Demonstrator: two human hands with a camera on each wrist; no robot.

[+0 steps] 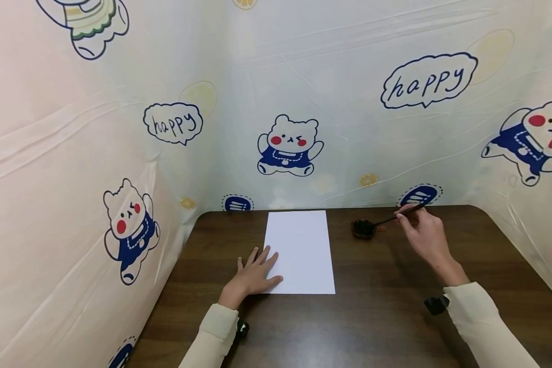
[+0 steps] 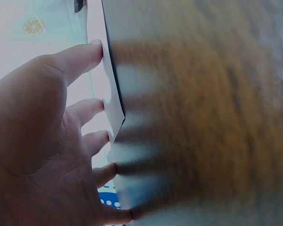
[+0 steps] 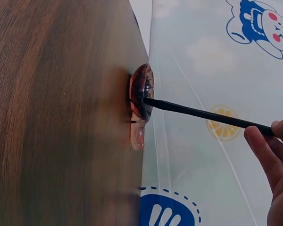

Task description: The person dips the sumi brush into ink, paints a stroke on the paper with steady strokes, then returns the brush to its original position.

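Black stick (image 3: 193,111), dish (image 1: 363,230), sheet of paper (image 1: 303,250)

Right hand (image 1: 425,236) — fingertips pinch the stick; dish lies left of this grip, at the stick's lower end. Left hand (image 1: 252,276) — fingers spread, nothing gripped; sheet partly beneath.

On the bench (image 1: 372,317), up to its far edge: sheet of paper (image 1: 303,255). Across the paper's near left edge: left hand (image 1: 252,277). Right of the paper, near the far edge: dish (image 1: 363,230). In the dish, one end of a stick (image 1: 387,221); farther right along it, right hand (image 1: 425,237). Behind and beside the bench: curtain (image 1: 239,153).
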